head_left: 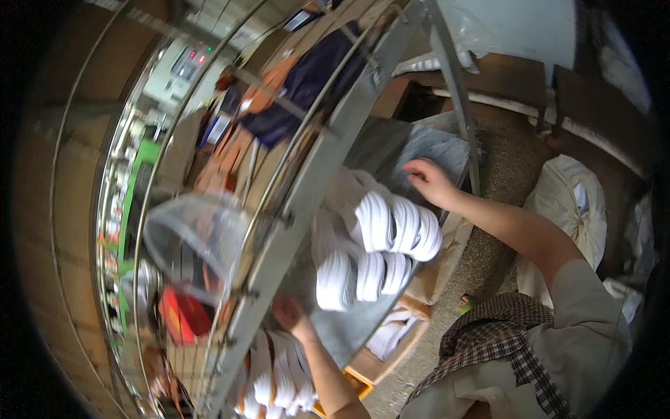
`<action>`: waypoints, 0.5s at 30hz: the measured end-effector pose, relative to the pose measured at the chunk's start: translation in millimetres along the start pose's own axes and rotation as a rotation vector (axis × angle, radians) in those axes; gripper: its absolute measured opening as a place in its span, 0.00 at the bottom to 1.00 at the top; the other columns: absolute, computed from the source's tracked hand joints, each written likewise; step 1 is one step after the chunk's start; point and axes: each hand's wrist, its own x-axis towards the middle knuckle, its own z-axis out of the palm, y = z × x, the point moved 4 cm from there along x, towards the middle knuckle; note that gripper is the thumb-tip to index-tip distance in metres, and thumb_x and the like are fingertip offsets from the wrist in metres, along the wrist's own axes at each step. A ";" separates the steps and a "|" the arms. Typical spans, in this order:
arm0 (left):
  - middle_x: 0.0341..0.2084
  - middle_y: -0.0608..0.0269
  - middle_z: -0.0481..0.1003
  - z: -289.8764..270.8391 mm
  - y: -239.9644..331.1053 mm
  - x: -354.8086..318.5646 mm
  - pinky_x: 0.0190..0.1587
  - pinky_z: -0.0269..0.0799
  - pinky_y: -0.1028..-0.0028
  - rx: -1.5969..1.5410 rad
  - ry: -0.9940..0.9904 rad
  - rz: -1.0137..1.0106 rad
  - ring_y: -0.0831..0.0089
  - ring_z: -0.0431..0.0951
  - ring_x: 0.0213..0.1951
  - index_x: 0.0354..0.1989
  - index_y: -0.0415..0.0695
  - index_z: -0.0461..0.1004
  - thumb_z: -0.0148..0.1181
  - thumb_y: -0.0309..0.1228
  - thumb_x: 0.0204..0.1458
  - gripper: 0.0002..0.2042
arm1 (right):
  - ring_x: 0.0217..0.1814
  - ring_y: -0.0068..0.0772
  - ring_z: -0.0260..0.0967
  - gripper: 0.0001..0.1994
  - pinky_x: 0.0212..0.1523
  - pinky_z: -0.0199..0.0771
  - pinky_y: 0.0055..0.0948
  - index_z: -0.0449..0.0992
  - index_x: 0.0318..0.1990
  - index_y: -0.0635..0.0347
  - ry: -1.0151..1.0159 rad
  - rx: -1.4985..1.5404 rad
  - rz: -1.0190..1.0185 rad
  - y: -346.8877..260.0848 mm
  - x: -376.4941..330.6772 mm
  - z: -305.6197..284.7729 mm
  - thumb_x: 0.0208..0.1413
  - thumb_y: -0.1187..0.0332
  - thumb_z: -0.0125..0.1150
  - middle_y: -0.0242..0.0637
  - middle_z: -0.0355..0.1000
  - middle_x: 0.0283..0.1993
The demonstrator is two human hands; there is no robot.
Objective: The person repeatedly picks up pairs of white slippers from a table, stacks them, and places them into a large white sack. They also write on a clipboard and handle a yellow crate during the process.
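Piles of white, curved pieces that look like shoe soles point(335, 279) stand on a grey metal shelf point(342, 332). Just beyond the upper pile point(398, 223), my right hand point(433, 183) hovers over the shelf, fingers loosely bent and apart with nothing between them. Lower down, beside the rack's metal rail, is my left hand point(289, 318); its fingers are blurred, and I cannot make out their pose. Close to that wrist sits another group of white soles with brown strips point(276, 380).
A wire-railed upper shelf point(300, 157) slants across the view, carrying dark cloth point(307, 91), a clear plastic cover point(195, 241) and a red object point(185, 314). Under the grey shelf is a cardboard box point(387, 339) with white pieces. A pale sack point(569, 209) lies on the floor at right.
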 end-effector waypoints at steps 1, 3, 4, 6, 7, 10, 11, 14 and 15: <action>0.44 0.53 0.68 1.1 -16.4 24.1 0.45 0.66 0.72 0.051 0.024 -0.070 0.66 0.70 0.42 0.50 0.37 0.62 0.52 0.23 0.51 0.17 | 0.43 0.37 0.68 0.12 0.41 0.70 0.29 0.71 0.44 0.62 -0.017 -0.135 0.021 8.6 17.5 6.9 0.50 0.76 0.53 0.42 0.68 0.44; 0.43 0.52 0.68 1.0 -42.1 59.8 0.43 0.66 0.70 0.069 0.074 -0.103 0.64 0.71 0.40 0.50 0.37 0.62 0.51 0.24 0.50 0.17 | 0.48 0.42 0.66 0.15 0.47 0.67 0.33 0.70 0.47 0.61 -0.042 -0.372 0.027 25.4 50.7 28.7 0.49 0.74 0.53 0.44 0.66 0.49; 0.43 0.52 0.68 -1.0 -50.4 65.9 0.43 0.66 0.70 0.173 0.067 -0.094 0.64 0.70 0.40 0.50 0.37 0.62 0.52 0.24 0.50 0.17 | 0.53 0.43 0.63 0.17 0.53 0.64 0.34 0.69 0.49 0.60 -0.063 -0.516 0.040 34.5 74.1 39.4 0.49 0.73 0.53 0.44 0.65 0.52; 0.43 0.52 0.68 -7.1 -65.3 68.8 0.43 0.67 0.70 0.132 0.095 -0.148 0.64 0.70 0.40 0.50 0.37 0.62 0.52 0.25 0.51 0.17 | 0.56 0.42 0.61 0.18 0.55 0.61 0.37 0.68 0.51 0.58 -0.149 -0.922 -0.183 47.4 116.5 64.2 0.51 0.68 0.50 0.42 0.63 0.55; 0.43 0.51 0.68 -10.0 -67.3 67.0 0.43 0.67 0.70 0.137 0.100 -0.144 0.64 0.70 0.41 0.50 0.37 0.61 0.52 0.25 0.51 0.17 | 0.58 0.42 0.59 0.18 0.57 0.59 0.38 0.68 0.52 0.57 -0.158 -0.947 -0.194 57.9 136.9 73.7 0.52 0.67 0.48 0.41 0.62 0.57; 0.44 0.51 0.67 -18.6 -59.8 49.4 0.43 0.68 0.70 0.140 0.118 -0.122 0.63 0.70 0.41 0.50 0.37 0.61 0.53 0.25 0.51 0.18 | 0.65 0.39 0.52 0.20 0.61 0.54 0.41 0.64 0.56 0.57 -0.260 -0.857 -0.109 92.4 184.7 103.8 0.55 0.67 0.41 0.38 0.53 0.65; 0.44 0.51 0.67 -19.6 -55.5 43.0 0.43 0.68 0.70 0.140 0.120 -0.115 0.63 0.70 0.42 0.50 0.37 0.61 0.53 0.25 0.51 0.18 | 0.66 0.39 0.50 0.21 0.62 0.54 0.41 0.62 0.57 0.57 -0.258 -0.816 -0.177 96.8 206.7 114.0 0.55 0.67 0.41 0.37 0.51 0.65; 0.44 0.50 0.67 -24.5 -39.7 27.1 0.43 0.68 0.70 0.139 0.134 -0.095 0.63 0.70 0.42 0.50 0.37 0.61 0.54 0.26 0.51 0.18 | 0.66 0.37 0.50 0.24 0.61 0.54 0.41 0.54 0.62 0.54 -0.343 -1.131 -0.247 121.4 239.1 137.9 0.56 0.66 0.42 0.35 0.47 0.68; 0.44 0.50 0.67 -26.0 -34.8 22.3 0.43 0.68 0.70 0.140 0.141 -0.085 0.63 0.70 0.42 0.50 0.37 0.61 0.54 0.26 0.51 0.18 | 0.64 0.36 0.52 0.22 0.60 0.54 0.41 0.59 0.59 0.53 -0.300 -1.136 -0.277 126.6 248.4 140.9 0.55 0.66 0.45 0.33 0.52 0.65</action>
